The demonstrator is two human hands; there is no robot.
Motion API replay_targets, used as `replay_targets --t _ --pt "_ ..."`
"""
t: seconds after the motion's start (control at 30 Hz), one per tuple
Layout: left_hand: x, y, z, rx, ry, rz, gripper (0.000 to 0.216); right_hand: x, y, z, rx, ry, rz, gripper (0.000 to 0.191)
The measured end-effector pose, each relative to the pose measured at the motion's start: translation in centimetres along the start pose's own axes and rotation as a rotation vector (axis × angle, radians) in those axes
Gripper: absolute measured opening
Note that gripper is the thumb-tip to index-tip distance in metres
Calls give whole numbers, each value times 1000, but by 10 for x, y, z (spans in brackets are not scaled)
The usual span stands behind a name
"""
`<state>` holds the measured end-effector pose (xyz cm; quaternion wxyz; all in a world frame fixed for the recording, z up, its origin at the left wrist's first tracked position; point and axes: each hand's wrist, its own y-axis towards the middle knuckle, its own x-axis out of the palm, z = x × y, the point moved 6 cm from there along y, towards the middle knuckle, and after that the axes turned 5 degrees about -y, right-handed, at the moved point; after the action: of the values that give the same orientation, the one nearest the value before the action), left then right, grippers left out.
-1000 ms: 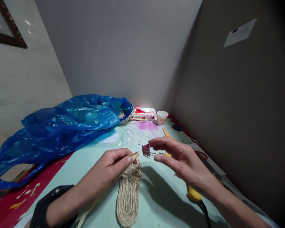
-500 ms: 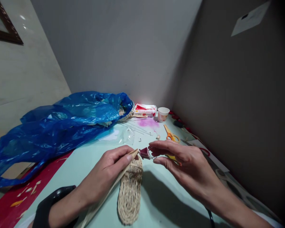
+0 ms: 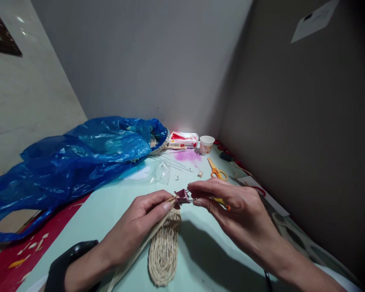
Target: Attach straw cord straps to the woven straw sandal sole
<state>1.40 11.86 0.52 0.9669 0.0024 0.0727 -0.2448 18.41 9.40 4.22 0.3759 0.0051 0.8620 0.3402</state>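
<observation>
My left hand (image 3: 140,223) pinches the end of a flat straw strip (image 3: 140,249) at the top of a small woven straw sole (image 3: 164,251), which lies on the pale green table (image 3: 200,251). My right hand (image 3: 234,207) squeezes the wire handles of a small maroon binder clip (image 3: 181,196) between thumb and fingers. The clip's jaws sit at the strip's tip, right against my left fingertips. A black band (image 3: 61,263) is on my left wrist.
A crumpled blue plastic bag (image 3: 69,158) covers a woven basket at the left. Orange scissors (image 3: 216,172), a paper cup (image 3: 207,144) and a red-white packet (image 3: 184,140) lie farther back. Thin wires and a pink stain are mid-table. A dark wall runs close on the right.
My right hand has carried the binder clip leftward from a gap away to the strip's tip held by my left hand. The view shifted, uncovering the orange scissors.
</observation>
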Motion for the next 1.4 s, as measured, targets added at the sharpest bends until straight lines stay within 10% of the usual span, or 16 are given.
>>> replay_targets --t 0.47,0.97,1.1,1.4 --pt "0 3 -2 -39 96 -65 28 12 -1 9 78 224 -181 35" --pt "26 3 -10 -197 -569 -201 28 25 6 36 441 884 -114 39" --pt "29 11 -6 -148 -635 -127 15 24 4 45 528 888 -40 32" --pt "31 33 -3 -117 -527 38 16 42 4 26 402 714 -333 23"
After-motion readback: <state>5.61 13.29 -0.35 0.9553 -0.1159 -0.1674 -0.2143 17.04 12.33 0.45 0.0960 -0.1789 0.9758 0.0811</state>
